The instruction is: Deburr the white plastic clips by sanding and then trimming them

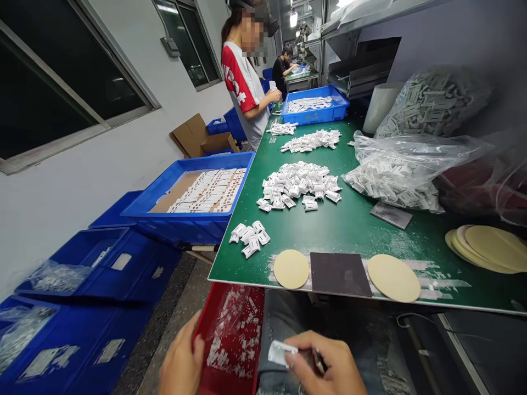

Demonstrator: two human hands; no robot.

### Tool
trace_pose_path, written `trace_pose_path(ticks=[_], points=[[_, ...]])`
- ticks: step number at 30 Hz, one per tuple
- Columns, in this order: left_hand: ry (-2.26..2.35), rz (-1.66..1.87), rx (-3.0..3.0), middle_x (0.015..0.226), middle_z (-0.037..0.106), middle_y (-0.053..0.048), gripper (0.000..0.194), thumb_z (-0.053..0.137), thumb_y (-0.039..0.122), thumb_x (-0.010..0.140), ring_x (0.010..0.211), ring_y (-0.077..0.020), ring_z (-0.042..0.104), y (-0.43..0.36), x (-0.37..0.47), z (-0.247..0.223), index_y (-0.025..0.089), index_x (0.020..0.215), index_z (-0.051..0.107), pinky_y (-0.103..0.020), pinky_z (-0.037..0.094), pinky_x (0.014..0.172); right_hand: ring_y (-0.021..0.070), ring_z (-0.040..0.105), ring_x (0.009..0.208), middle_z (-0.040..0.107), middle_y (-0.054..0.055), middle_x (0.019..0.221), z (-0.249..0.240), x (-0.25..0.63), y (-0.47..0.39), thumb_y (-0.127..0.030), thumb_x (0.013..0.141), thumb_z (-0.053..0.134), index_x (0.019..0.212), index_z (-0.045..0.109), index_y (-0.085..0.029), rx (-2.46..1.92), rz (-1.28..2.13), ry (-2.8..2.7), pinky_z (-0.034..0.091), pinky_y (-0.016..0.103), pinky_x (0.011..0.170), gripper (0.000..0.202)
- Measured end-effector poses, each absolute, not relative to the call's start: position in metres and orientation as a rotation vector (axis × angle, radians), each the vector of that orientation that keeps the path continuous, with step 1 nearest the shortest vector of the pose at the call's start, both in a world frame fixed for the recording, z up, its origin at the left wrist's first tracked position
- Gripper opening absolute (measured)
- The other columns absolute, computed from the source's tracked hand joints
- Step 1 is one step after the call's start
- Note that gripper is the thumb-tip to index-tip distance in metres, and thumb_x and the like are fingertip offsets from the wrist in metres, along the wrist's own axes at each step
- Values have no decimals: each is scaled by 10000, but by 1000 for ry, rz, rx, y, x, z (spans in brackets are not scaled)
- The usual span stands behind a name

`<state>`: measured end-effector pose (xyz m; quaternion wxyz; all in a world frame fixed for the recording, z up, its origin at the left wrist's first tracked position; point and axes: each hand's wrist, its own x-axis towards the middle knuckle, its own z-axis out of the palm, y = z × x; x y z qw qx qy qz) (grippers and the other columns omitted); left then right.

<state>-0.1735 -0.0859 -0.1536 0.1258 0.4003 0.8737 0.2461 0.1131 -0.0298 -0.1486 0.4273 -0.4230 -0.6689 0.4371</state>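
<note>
My right hand [325, 362] pinches a small white plastic part [281, 353] between thumb and forefinger, over my lap. A dark object, too unclear to name, also lies within its curled fingers. Left of it, my left hand [183, 356] holds nothing visible, its fingers apart beside the rim of a red bin [230, 334] with white scraps inside. On the green table [242, 269], a small group of white parts [250, 238] lies near the left corner, and a larger pile [300, 184] sits behind it.
Yellow discs [291, 269] flank a dark square pad [340, 273] along the table's front edge. Clear bags of white parts [391, 175] stand right. A blue tray [185, 211] adjoins the table's left side. A person [245, 71] stands beyond; another sits farther back.
</note>
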Motion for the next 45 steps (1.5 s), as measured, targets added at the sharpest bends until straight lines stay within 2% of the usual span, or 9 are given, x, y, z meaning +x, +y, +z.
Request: trace_pose_path(ticks=[3,6,9,11,14,17,21,27,45], points=[[1880,1090,1028,1165,773,-138,512,699,476,807,1042,-309,739,-73,-98,-139,206,1243,702,-406,583,914,134,595,511,701,40,587,-138,114,-27,-594,866,664,827,756,-146,-1109,1618,-1280,433,221,499,458],[1565,1304,877,1021,799,-159,547,788,562,721,887,-287,760,-63,-34,-118,171,1103,763,-356,610,807,112,530,512,603,-3,571,-127,116,-26,-618,798,727,791,710,-140,-1072,1840,-1064,411,234,528,479],[1537,1342,727,849,801,-122,441,857,500,678,781,-247,748,-54,-6,-99,162,953,791,-309,600,750,77,406,482,454,-68,542,-116,131,-24,-605,832,698,797,680,-154,-1091,1878,-1174,345,211,491,452],[1498,1360,627,776,781,-86,377,859,453,700,716,-196,720,-46,-1,-88,161,927,786,-259,575,705,90,432,494,476,-66,556,-107,147,-21,-546,906,637,934,707,-179,-1113,1731,-1423,353,205,483,375],[1372,1385,558,775,747,-45,328,838,402,752,634,-130,657,-34,1,-75,172,973,759,-209,530,619,134,616,610,675,-7,742,-91,173,-17,-420,1011,511,1165,661,-235,-1086,1235,-1843,470,220,558,283],[1287,1376,561,781,724,-31,277,826,378,775,578,-100,613,-28,6,-69,172,942,748,-194,507,568,158,681,683,717,20,816,-77,187,-11,-375,1046,442,1101,624,-224,-979,659,-2129,511,251,618,243],[1265,1330,582,782,727,-40,257,832,364,770,565,-89,592,-27,13,-69,160,904,752,-176,497,522,172,619,577,643,8,697,-67,189,-3,-450,1060,380,950,585,-202,-952,249,-2289,419,295,518,340],[1295,1264,628,739,696,-26,262,835,366,767,581,-89,580,-30,13,-76,160,900,744,-155,478,494,154,498,501,526,-4,601,-65,188,3,-560,1053,262,755,504,-222,-939,21,-2377,292,316,491,512],[1339,1226,642,754,703,-49,265,851,359,740,661,-121,615,-31,18,-73,156,887,766,-175,502,572,166,418,488,469,-8,585,-73,188,7,-582,1043,259,721,480,-234,-1019,-66,-2380,238,331,486,523]])
